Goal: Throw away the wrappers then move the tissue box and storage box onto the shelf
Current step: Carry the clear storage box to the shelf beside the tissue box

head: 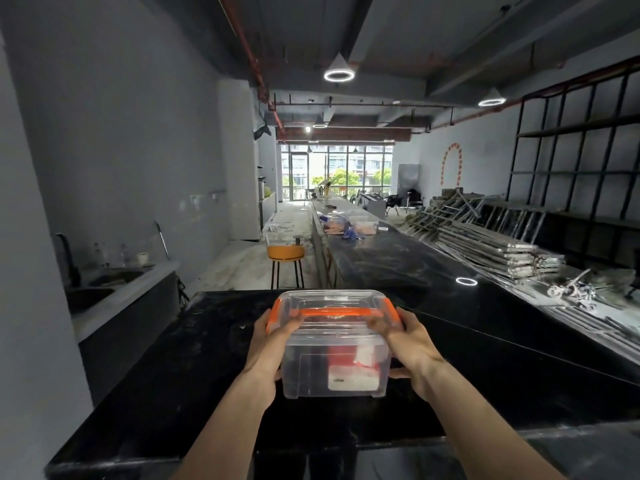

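Observation:
A clear plastic storage box [334, 344] with an orange handle and orange side clips is held above the black counter [173, 375]. My left hand [270, 348] grips its left side and my right hand [410, 346] grips its right side. A red and white tissue box [353, 370] shows through the box's wall; whether it lies inside the box or behind it I cannot tell. No wrappers are visible near my hands.
A long black counter [415, 265] runs away ahead, with clutter and containers [346, 225] far along it. An orange stool [285, 259] stands beyond the near counter. A sink [104, 285] is at left. Black shelving [581, 161] and stacked metal frames [491, 237] fill the right.

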`<action>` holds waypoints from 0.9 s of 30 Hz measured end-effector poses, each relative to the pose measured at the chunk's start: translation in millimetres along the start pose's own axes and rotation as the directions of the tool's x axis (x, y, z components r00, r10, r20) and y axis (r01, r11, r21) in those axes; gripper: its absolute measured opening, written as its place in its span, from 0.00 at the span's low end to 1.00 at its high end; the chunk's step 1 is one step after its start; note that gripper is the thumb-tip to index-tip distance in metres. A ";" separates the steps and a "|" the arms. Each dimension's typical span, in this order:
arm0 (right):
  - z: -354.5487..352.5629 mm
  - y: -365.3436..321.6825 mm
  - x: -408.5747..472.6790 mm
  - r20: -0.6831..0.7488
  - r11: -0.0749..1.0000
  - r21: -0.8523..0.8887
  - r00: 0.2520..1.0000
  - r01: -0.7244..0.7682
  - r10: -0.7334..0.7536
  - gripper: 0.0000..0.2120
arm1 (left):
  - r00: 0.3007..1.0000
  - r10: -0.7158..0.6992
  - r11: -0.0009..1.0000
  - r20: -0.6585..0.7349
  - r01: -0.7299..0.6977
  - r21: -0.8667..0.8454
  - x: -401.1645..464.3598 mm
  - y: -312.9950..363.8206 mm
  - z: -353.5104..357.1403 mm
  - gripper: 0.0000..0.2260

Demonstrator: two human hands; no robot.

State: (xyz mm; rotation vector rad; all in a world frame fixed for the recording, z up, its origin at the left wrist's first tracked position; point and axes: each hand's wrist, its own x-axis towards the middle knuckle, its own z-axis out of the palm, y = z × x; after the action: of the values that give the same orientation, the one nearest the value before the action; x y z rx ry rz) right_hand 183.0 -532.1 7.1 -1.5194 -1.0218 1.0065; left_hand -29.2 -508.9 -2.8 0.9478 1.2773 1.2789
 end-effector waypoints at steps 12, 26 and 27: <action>54.3 -9.0 -27.0 0.162 0.999 0.012 0.985 0.052 -0.053 0.34 | 0.970 0.075 0.997 -0.231 -0.076 0.002 -63.7 10.4 -61.9 0.32; 273.4 -19.2 -305.4 0.680 0.983 0.016 0.718 0.184 -0.146 0.24 | 0.670 0.178 0.975 -0.720 -0.219 0.037 -322.6 4.0 -348.4 0.27; 289.5 -12.4 -335.2 0.722 0.982 0.010 0.678 0.191 -0.139 0.22 | 0.642 0.164 0.978 -0.749 -0.206 0.037 -351.7 -2.5 -371.8 0.27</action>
State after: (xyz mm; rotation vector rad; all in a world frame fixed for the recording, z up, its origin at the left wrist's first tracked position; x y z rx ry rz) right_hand -192.0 -768.0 9.6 -1.0327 -1.7264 1.4994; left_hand -344.4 -912.1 -1.5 0.5008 1.7894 1.9839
